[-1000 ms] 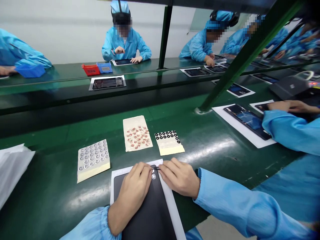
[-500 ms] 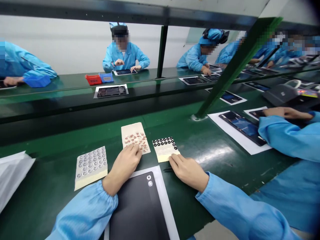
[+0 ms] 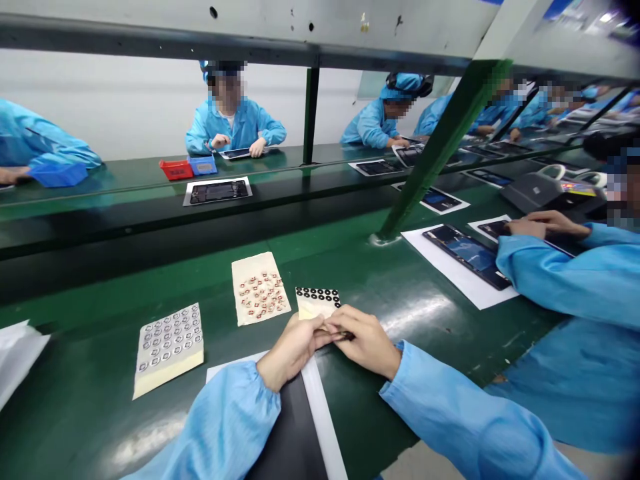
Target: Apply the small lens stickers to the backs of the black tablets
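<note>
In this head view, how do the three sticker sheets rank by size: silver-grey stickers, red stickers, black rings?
1. Sheet of silver-grey stickers and sheet of red stickers: these look alike, and nearness to the camera makes their order unsure.
2. Sheet of black rings: smallest, though its lower edge is hidden.

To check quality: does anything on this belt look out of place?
Yes: the red-marked stickers on the cream sheet lie in uneven, scattered clusters, unlike the neat rows on the silver sheet and black ring sheet.
</note>
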### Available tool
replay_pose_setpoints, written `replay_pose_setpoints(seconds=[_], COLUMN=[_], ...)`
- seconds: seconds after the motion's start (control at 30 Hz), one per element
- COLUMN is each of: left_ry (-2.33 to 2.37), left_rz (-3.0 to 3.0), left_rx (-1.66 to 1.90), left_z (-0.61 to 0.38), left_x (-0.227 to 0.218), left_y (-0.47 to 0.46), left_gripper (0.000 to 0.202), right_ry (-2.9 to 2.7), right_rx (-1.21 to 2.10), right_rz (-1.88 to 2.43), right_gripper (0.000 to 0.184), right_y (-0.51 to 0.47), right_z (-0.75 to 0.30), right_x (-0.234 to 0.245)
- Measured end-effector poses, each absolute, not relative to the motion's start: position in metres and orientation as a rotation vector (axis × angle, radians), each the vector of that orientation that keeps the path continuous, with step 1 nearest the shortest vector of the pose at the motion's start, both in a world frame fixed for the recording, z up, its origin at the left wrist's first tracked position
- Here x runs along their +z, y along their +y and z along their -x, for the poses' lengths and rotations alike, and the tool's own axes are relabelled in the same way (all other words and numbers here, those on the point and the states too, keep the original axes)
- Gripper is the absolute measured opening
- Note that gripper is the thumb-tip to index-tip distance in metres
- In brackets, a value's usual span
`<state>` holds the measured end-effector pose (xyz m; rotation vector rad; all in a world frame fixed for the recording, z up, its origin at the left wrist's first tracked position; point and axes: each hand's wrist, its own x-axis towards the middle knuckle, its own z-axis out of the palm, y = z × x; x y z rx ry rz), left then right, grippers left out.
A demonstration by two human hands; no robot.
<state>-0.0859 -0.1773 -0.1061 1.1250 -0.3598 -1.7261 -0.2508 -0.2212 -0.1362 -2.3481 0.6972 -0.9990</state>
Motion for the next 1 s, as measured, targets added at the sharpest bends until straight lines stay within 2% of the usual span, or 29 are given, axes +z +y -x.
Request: replay_pose_setpoints(seconds=[0.13, 0.23, 0.5, 0.83, 1.0], left_ry=[-0.292, -0.305, -0.387, -0.374, -0.395], left_rz=[-1.162, -1.185, -1.287, -1.360, -1.382], left_rx=[-1.683, -1.669, -1.686, -1.736, -1.739], left_z=[0.086, 0.088, 0.097, 0.097, 0.101], left_x=[-0.110, -0.106, -0.103, -0.103, -0.106], left_y=[-0.175, -0.174, -0.178, -0.181, -0.188], left_gripper=[0.035, 0.032, 0.029, 0.031, 0.035], right_ry=[1.028, 1.091, 1.066, 1.108, 1.280], right_rx=[-0.834, -0.668, -0.697, -0.673, -0.889], right_rz=[2.042, 1.849, 1.600, 1.603, 1.694], right_gripper=[0.020, 0.030, 0.042, 0.041, 0.043], right_y=[-0.243, -0.245, -0.241, -0.247, -0.257], right_z=[0.261, 0.264, 0.257, 0.256, 0.255], right_x=[-0.136, -0.136, -0.137, -0.143, -0.147])
